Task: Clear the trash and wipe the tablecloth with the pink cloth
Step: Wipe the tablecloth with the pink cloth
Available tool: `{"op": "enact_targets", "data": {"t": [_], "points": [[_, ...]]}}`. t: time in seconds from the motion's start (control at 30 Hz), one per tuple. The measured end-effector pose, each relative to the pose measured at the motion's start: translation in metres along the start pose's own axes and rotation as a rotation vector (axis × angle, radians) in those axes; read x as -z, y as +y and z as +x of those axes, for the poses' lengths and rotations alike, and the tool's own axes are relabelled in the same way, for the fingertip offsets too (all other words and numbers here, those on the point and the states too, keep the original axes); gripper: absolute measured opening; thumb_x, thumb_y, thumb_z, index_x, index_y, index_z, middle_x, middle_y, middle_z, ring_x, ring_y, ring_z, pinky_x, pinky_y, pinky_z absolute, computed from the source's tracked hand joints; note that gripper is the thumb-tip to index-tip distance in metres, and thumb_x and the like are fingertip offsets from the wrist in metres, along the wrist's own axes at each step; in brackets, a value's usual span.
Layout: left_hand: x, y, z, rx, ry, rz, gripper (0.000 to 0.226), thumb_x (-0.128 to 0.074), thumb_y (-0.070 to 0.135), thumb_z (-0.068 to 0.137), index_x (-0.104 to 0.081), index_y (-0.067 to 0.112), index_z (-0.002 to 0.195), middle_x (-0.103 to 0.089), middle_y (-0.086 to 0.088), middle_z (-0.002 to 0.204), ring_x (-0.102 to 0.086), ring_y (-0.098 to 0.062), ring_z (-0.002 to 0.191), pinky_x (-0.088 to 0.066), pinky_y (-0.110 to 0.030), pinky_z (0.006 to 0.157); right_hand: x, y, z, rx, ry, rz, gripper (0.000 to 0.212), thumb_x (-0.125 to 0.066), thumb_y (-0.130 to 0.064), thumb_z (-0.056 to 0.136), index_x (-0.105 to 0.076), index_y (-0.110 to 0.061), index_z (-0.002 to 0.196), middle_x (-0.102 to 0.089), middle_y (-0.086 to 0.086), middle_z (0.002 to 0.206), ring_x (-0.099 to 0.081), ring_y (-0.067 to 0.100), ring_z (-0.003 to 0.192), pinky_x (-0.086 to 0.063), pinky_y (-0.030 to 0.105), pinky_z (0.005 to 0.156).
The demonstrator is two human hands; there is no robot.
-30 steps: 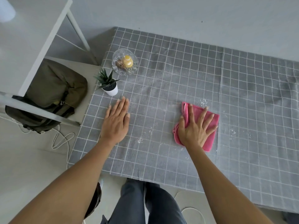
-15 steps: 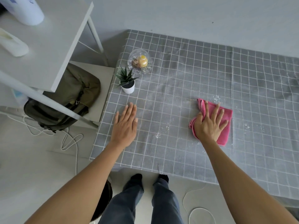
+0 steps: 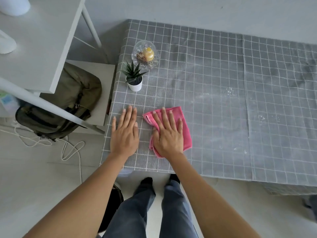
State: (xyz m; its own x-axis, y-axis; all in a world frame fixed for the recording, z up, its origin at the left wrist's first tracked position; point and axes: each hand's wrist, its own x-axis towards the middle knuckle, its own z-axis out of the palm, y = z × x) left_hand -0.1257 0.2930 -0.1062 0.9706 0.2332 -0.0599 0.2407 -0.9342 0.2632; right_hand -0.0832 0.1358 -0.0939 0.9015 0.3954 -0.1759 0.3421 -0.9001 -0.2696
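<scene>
1. Olive fabric backpack (image 3: 68, 102) – soft, slumped, on a low pale shelf off the table's left edge; white cords (image 3: 68, 148) looped on the floor beside it.
2. White metal shelf frame (image 3: 42, 40) above it, flat top, thin tubular legs.
3. Tablecloth (image 3: 214, 83) – grey woven fabric, white grid lines, creased toward the right edge, a seam running front to back.
4. Small spiky green plant in a round white pot (image 3: 134, 79) near the left edge; just behind it a clear cut-glass bowl (image 3: 145, 55) with a yellow rounded thing inside.
5. Left hand (image 3: 124, 133) flat on the cloth near the front-left corner, fingers straight and close together, palm down, holding nothing.
6. Pink cloth (image 3: 183, 124) – folded terry-like square, bunched at its left side, lying just beside the left hand near the front edge.
7. Right hand (image 3: 168, 136) pressed flat on the pink cloth, fingers spread.
8. White crumbs (image 3: 229, 91) scattered on the cloth's right part, faint pale smears around them.
</scene>
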Motion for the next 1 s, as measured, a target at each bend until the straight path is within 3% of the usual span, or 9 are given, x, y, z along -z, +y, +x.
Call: {"op": "enact_targets", "data": {"t": [0.07,0.23,0.47,0.53,0.63,0.73,0.83,0.9,1.0], "points": [[-0.001,-0.001,0.0,0.002,-0.002,0.006,0.055,-0.007,0.032,0.099,-0.006,0.022,0.153,-0.003,0.006,0.16,0.002,-0.012,0.147,-0.001,-0.045,0.12,0.004,0.031,-0.002,-0.06,0.044,-0.009,0.058,-0.015,-0.038,0.094,-0.002,-0.034,0.151,0.002,-0.008,0.159,0.007,0.017,0.146,0.004,0.05,0.117],[-0.003,-0.002,0.001,0.002,0.001,0.013,0.054,-0.007,0.032,0.099,-0.003,0.022,0.152,-0.002,0.005,0.16,0.002,-0.013,0.147,-0.002,-0.045,0.12,0.023,0.119,-0.019,-0.488,0.087,-0.014,0.058,-0.011,-0.04,0.094,0.015,-0.035,0.146,0.012,-0.006,0.157,0.013,0.015,0.144,0.002,0.048,0.118],[-0.004,-0.002,0.001,0.008,0.014,0.006,0.055,-0.009,0.032,0.099,-0.003,0.021,0.153,-0.002,0.005,0.16,0.001,-0.013,0.147,-0.004,-0.046,0.12,0.023,0.083,-0.008,-0.771,0.191,0.118,0.057,-0.019,-0.033,0.099,0.008,-0.027,0.15,0.009,-0.002,0.159,0.01,0.016,0.146,0.003,0.05,0.117],[-0.004,-0.002,0.001,0.01,0.018,0.008,0.055,-0.01,0.032,0.099,-0.004,0.021,0.153,-0.003,0.005,0.16,0.001,-0.013,0.147,-0.003,-0.045,0.119,0.018,0.057,0.0,-0.694,0.147,0.064,0.058,-0.015,-0.037,0.099,0.012,-0.027,0.149,0.013,-0.001,0.158,0.013,0.018,0.145,0.004,0.05,0.117],[-0.004,-0.002,0.001,0.006,0.025,-0.003,0.055,-0.015,0.03,0.099,-0.006,0.022,0.153,-0.006,0.005,0.16,-0.002,-0.012,0.147,-0.003,-0.044,0.119,-0.002,-0.002,0.006,-0.385,0.078,0.012,0.059,-0.009,-0.041,0.097,0.018,-0.028,0.148,0.019,-0.002,0.156,0.02,0.02,0.143,0.009,0.05,0.116],[-0.004,-0.003,0.0,0.001,0.032,-0.012,0.055,-0.016,0.029,0.099,-0.008,0.021,0.153,-0.008,0.005,0.16,-0.003,-0.012,0.147,-0.003,-0.043,0.119,-0.011,-0.036,0.001,-0.178,0.036,0.078,0.059,-0.008,-0.038,0.094,0.008,-0.03,0.15,0.011,-0.006,0.158,0.016,0.015,0.144,0.01,0.049,0.116],[-0.004,-0.004,0.0,-0.003,0.029,-0.016,0.054,-0.013,0.031,0.1,-0.007,0.022,0.153,-0.008,0.005,0.16,-0.002,-0.011,0.147,-0.002,-0.043,0.12,-0.006,-0.018,-0.005,-0.072,0.028,0.078,0.06,-0.01,-0.037,0.091,-0.004,-0.032,0.151,0.001,-0.008,0.159,0.007,0.014,0.146,0.006,0.046,0.117],[-0.003,-0.004,0.0,-0.001,0.029,-0.009,0.054,-0.012,0.031,0.1,-0.007,0.022,0.153,-0.008,0.005,0.16,-0.001,-0.011,0.147,-0.001,-0.042,0.119,-0.002,0.002,-0.009,-0.065,0.045,0.046,0.06,-0.012,-0.036,0.092,-0.007,-0.032,0.151,-0.001,-0.009,0.159,0.005,0.014,0.146,0.004,0.046,0.118],[-0.003,-0.004,0.0,-0.001,0.025,0.009,0.054,-0.011,0.032,0.099,-0.005,0.022,0.153,-0.005,0.006,0.16,0.001,-0.011,0.147,0.001,-0.041,0.12,0.003,0.045,-0.019,-0.213,0.055,-0.024,0.058,-0.008,-0.038,0.094,0.004,-0.032,0.15,0.008,-0.008,0.158,0.012,0.015,0.145,0.006,0.046,0.118]]}}
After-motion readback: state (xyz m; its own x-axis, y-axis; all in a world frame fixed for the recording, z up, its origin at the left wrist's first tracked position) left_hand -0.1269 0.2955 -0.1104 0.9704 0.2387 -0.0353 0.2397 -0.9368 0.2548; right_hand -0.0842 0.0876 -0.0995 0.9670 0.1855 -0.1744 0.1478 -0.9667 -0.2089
